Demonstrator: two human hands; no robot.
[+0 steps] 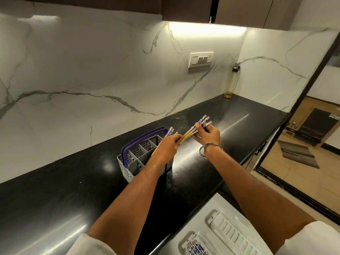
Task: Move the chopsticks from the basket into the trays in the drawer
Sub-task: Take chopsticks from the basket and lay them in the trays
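A grey cutlery basket (pixel 132 162) with a purple handle stands on the black counter. A few chopsticks (pixel 170 131) with blue-patterned tops still lean in it. Above the counter just right of the basket, both hands hold one bundle of wooden chopsticks (pixel 191 132). My left hand (pixel 169 144) grips the plain lower ends. My right hand (pixel 209 134) closes around the patterned upper part. At the bottom, an open white drawer holds clear plastic trays (pixel 228 230); one tray (pixel 195 248) has blue-patterned chopsticks lying in it.
The black counter (pixel 73 190) runs along a white marble backsplash. A tall oil bottle (pixel 232 81) stands in the far corner. A switch plate (pixel 201 59) is on the wall. To the right is a dark door frame (pixel 303 100) with floor beyond.
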